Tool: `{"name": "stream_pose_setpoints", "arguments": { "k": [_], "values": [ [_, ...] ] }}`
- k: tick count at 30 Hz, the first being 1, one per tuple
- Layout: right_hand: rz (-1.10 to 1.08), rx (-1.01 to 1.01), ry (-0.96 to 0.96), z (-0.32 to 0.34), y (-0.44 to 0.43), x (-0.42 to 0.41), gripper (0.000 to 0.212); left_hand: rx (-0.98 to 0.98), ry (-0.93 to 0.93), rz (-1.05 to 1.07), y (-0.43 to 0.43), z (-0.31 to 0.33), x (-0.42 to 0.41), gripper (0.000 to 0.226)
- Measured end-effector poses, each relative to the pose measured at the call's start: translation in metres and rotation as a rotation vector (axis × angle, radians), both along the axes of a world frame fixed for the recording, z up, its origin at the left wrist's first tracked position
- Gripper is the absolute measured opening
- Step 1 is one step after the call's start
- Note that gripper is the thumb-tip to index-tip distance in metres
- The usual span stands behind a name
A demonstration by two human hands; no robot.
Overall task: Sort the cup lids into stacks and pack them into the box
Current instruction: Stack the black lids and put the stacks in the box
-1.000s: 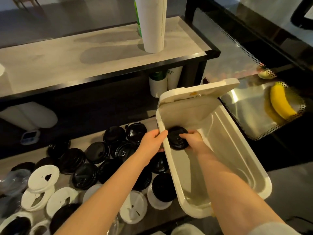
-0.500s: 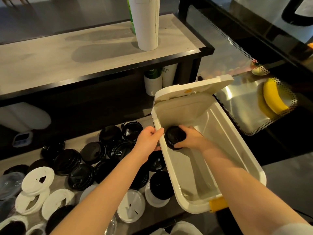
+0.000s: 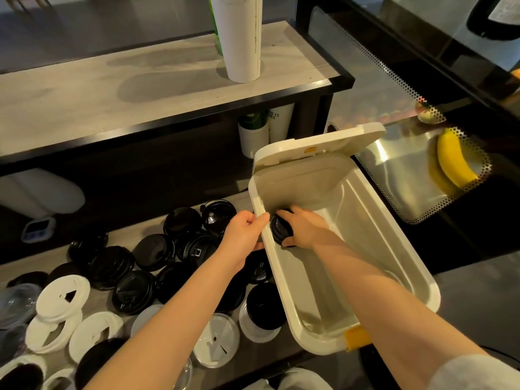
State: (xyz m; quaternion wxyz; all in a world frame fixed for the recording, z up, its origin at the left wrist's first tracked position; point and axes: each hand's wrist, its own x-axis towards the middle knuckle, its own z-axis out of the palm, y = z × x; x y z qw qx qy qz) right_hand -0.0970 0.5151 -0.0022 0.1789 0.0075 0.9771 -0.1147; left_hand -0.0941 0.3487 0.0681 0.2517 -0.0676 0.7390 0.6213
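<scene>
Nearest, down-left of the left hand [image 3: 247, 235]: loose white lids [image 3: 63, 295], then loose black lids [image 3: 153, 251]. Pinching the box [image 3: 394, 249] at its left rim with the left hand; just right of it, inside the box against that wall, gripping the held black lid [image 3: 278, 229] on edge with the right hand [image 3: 302, 228], one lid or several unclear. Beyond both hands: raised box flap [image 3: 318, 144], then tall cup stack [image 3: 242, 38].

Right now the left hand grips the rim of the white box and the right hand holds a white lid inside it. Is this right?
Not quite. The lid is black, not white. The head view shows the right hand holding a black lid inside the white box, while the left hand grips its rim.
</scene>
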Motion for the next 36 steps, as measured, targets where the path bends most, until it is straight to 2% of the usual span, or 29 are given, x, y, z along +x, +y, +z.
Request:
{"name": "stream_pose_setpoints", "arguments": {
  "k": [5,11,14,16,19,22,27,32,36],
  "values": [
    [-0.109,-0.196,0.016,0.002,0.006,0.005,0.076,-0.015,-0.01,-0.019,-0.001,0.002,-0.001,0.023],
    [-0.097,-0.133,0.043,0.009,0.003,0.007,0.078,-0.074,-0.011,-0.053,-0.003,0.004,-0.001,0.025],
    [-0.11,-0.122,0.076,0.021,-0.003,0.009,0.066,-0.128,-0.027,-0.077,-0.018,0.009,-0.005,0.03],
    [-0.139,-0.106,0.133,0.034,-0.001,0.011,0.051,-0.26,0.055,-0.132,-0.029,0.014,-0.011,0.032],
    [-0.226,-0.161,0.223,0.061,-0.008,0.02,0.037,-0.475,0.252,-0.265,-0.063,0.017,-0.016,0.022],
    [-0.215,-0.14,0.347,0.087,-0.027,0.034,0.034,-0.638,0.346,-0.366,-0.101,0.017,-0.016,0.03],
    [-0.074,-0.146,0.558,0.121,-0.071,0.057,0.029,-0.897,0.467,-0.501,-0.152,0.02,-0.014,0.042],
    [0.069,-0.203,0.552,0.12,-0.123,0.06,0.029,-1.004,0.482,-0.543,-0.195,0.011,-0.004,0.04],
    [0.136,-0.203,0.427,0.098,-0.154,0.059,0.033,-1.083,0.394,-0.587,-0.228,-0.009,0.004,0.045]
  ]
}}
